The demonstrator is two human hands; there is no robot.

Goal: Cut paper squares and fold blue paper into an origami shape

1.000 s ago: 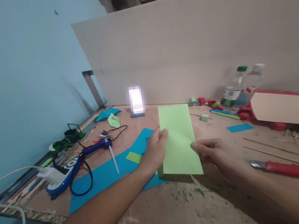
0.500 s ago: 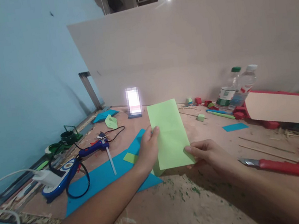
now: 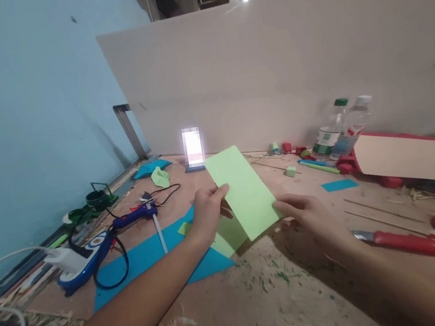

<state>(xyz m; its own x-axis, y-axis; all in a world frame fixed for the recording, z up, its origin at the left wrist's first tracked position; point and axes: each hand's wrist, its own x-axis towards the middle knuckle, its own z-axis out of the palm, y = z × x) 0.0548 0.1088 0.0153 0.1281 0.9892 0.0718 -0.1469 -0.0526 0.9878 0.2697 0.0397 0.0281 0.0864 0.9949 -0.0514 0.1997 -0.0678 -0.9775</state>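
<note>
A light green rectangular paper [image 3: 244, 194] is held up in the middle of the head view, tilted with its top toward the left. My left hand [image 3: 208, 213] pinches its left edge between thumb and fingers. At the lower right edge, my right hand [image 3: 299, 213] grips the same paper with the thumb in front. Behind and below my left hand, another light green sheet [image 3: 228, 237] lies partly over blue paper [image 3: 142, 257] on the table.
A blue glue gun [image 3: 136, 216] and power strip [image 3: 83, 262] lie left. A lit phone [image 3: 192, 147] stands at the back. To the right are two bottles [image 3: 329, 134] [image 3: 357, 121], a red-handled knife [image 3: 409, 241], thin sticks [image 3: 384, 210] and a blue strip [image 3: 340, 185].
The held green paper has turned counter-clockwise, its top swinging left. My left hand has shifted slightly left, and more of the green sheet beneath shows.
</note>
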